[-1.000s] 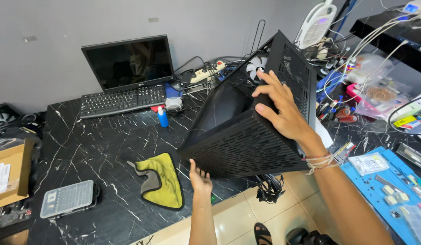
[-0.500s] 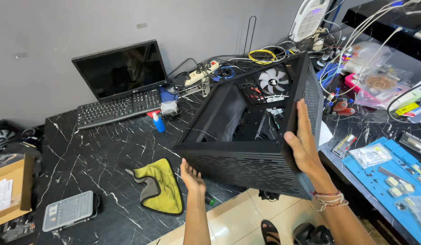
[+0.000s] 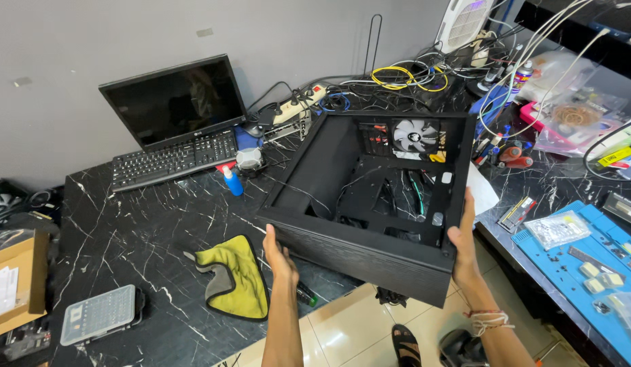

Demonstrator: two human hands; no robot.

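Over front edge of black marble-pattern bench (image 3: pixel 125 231): open black metal computer case (image 3: pixel 370 197), open side up, white rear fan (image 3: pixel 416 136) visible. Left hand (image 3: pixel 280 255) cupped under near-left corner; right hand (image 3: pixel 463 238) clamped on near-right edge, thumb over rim. Case looks bulky, rigid, moderately heavy; sheet-metal edges probably sharp. Best grip: opposite bottom corners. Yellow-grey cloth (image 3: pixel 237 285) lies just left.

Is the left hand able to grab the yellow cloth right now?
Probably not as things stand: the left hand is busy holding up the black computer case, though the yellow cloth lies uncovered on the table just beside it.
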